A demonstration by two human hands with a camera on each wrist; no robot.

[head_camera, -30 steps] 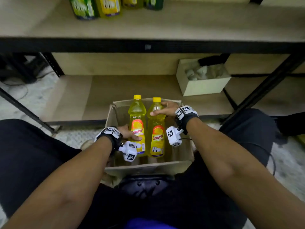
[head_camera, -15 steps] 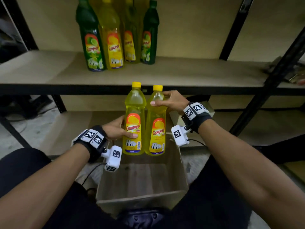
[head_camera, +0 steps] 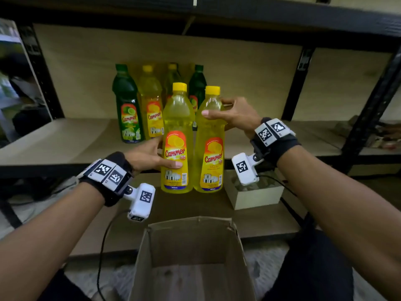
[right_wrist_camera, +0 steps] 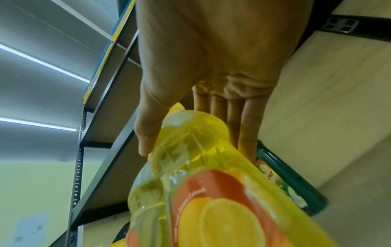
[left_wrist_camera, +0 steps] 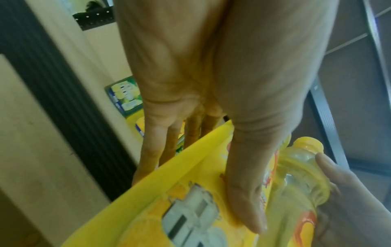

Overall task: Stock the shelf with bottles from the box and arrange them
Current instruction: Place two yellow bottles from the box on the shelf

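A: Start with the big things. What does the shelf [head_camera: 65, 146] carry?

B: Four bottles stand at the back of the board: a green bottle [head_camera: 127, 105] at the left end, a yellow bottle [head_camera: 152, 109] just beside it, and two more partly hidden behind what the person is carrying. They sit against the back panel, probably to leave the front free for a second row.

A: And the box [head_camera: 191, 257]?

B: It rests on the floor between the person's legs, flaps up, and the part of its bottom that shows is bare, so these look like the last two.

A: Where are the task's bottles?

B: In the air before the shelf edge, upright and side by side. The left hand [head_camera: 149, 156] wraps the left yellow bottle [head_camera: 178, 137] low down at its label, thumb across the front and fingers behind. The right hand [head_camera: 234, 116] grips the right yellow bottle [head_camera: 209, 144] high at the shoulder below the cap, thumb in front, fingers round the back.

A: Why hold them at different heights?

B: Likely so the hands do not crowd each other while the bottles travel close together, labels facing out, ready to be set down as a pair.
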